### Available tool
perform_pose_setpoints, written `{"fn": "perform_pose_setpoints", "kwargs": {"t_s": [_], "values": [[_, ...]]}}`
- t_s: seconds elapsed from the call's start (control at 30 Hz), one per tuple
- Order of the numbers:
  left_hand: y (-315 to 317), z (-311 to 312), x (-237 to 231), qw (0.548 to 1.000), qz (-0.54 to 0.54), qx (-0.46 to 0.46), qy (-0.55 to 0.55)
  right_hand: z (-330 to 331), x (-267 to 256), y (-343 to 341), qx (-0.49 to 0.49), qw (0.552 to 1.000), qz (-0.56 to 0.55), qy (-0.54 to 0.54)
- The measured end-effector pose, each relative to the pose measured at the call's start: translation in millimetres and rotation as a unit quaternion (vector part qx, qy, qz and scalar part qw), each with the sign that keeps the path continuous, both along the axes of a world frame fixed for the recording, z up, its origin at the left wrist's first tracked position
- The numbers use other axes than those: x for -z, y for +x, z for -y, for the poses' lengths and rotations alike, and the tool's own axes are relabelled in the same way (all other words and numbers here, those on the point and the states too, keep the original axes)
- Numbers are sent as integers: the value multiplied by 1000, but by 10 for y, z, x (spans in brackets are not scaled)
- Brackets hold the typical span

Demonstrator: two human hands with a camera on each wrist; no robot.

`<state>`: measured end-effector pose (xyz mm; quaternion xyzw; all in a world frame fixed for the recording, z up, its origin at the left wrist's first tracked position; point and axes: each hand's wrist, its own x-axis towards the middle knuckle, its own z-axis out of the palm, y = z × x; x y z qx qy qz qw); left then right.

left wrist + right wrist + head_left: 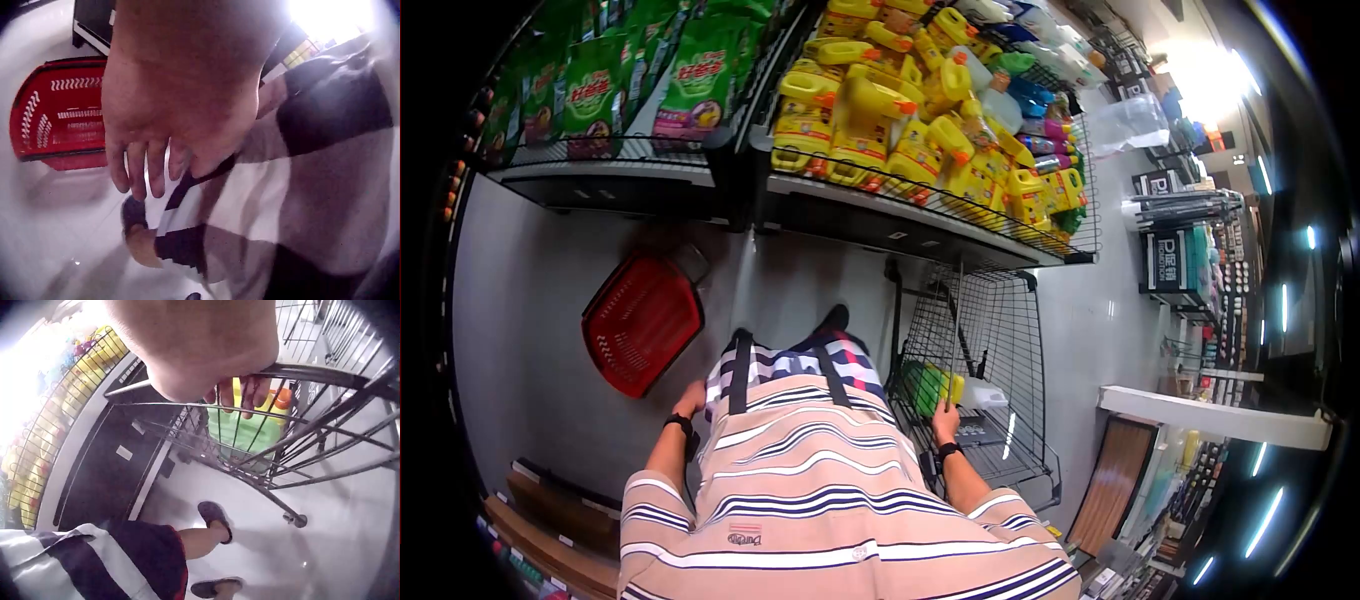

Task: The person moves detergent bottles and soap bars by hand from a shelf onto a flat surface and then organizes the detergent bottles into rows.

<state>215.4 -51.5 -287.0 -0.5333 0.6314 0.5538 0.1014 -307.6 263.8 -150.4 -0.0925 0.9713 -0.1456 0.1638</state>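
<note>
the left hand (690,400) is hanging open and empty beside the black-and-white checked shorts (337,112), its fingers loosely spread and pointing down. the right hand (945,425) is gripping the top rim of the dark wire shopping cart (325,376), its fingers curling over the rim so that their tips are showing through the wires. the cart is standing ahead of and beside that hand.

just past the right fingers, a green container with a yellow top and an orange cap (247,431) is lying or standing inside the cart; which, i cannot tell. a whitish container (983,396) is resting beside it, farther to the right.

out beyond the left hand, a red plastic shopping basket (640,320) is sitting on the pale glossy floor (520,330).

ahead of both hands, a black-fronted shelf (850,208) is carrying crowded yellow bottles (860,130), and green packs (595,90) are standing farther left. as a judgement, the right hand is steadying the cart, and shifting it would be calling for a firm hold on that rim.
</note>
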Motion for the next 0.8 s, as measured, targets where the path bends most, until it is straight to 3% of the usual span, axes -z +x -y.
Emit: {"fn": "perform_pose_setpoints", "kwargs": {"t_s": [0.03, 0.07, 0.1, 0.17, 0.23, 0.3, 0.37, 0.47, 0.5, 0.63, 0.67, 0.7, 0.73, 0.77, 0.8], "values": [[3, -67, -202, 996, 51, 48, -49, 16, 50, 67, 3, 1000, -16, 21], [344, -192, 348, 994, 84, 38, -58, -20, 75, 167, 12, 999, -21, 37], [400, -181, 182, 994, 87, 42, -55, 22, -8, 282, 21, 998, -27, 54], [238, 43, -340, 973, 178, 6, 144, 35, 7, 413, 7, 997, -35, 62], [167, 162, -317, 979, 158, -22, 126, 93, -45, 557, 9, 998, -29, 63], [19, 398, -276, 992, 66, -62, 82, 134, -104, 660, 10, 998, 6, 61], [-296, 738, -434, 999, 49, -7, 12, 193, -155, 733, 4, 999, 17, 45], [-750, 1176, -280, 995, 63, 34, -63, 323, -237, 718, -13, 996, 59, 68], [-1055, 1377, -583, 995, 55, 67, -40, 338, -211, 659, -7, 996, 65, 65], [-2161, 1971, -1517, 978, -55, 119, -162, 517, 59, 100, -138, 976, 120, 120], [-2425, 2141, -1736, 972, -66, 121, -188, 708, 61, -167, -233, 918, 261, 185], [-2686, 2248, -1953, 967, -77, 126, -208, 938, -44, -368, -321, 826, 393, 247], [-2935, 2336, -2162, 968, -112, 98, -200, 1520, -737, -535, -232, 866, 425, 127], [-3174, 2449, -2345, 967, -148, 69, -194, 1714, -243, -841, -298, 867, 378, 133], [-3404, 2552, -2507, 966, -158, 61, -194, 2364, -748, -1063, -310, 874, 370, 62]]}}
